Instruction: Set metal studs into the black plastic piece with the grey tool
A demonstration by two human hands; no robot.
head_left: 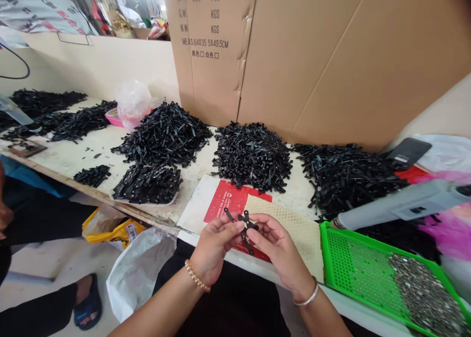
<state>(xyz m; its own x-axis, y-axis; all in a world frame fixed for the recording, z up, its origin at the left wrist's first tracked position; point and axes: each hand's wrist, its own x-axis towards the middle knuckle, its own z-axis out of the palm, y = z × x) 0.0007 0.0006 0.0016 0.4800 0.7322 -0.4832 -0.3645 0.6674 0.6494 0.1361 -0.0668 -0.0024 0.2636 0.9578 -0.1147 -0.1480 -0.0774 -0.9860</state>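
We look down on a long, worn counter (88, 153). Our left hand (215, 246) and right hand (279, 248) both pinch a small black plastic cross-shaped piece (247, 226), held just above a red card (231, 202). Right of that piece sits a green mesh tray (353, 278) of small metal bits (423, 293); beyond it lie heaps of black pieces (252, 155).

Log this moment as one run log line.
Left hand holds black plastic part | right hand holds same part | nearby: green mesh tray, small metal pieces
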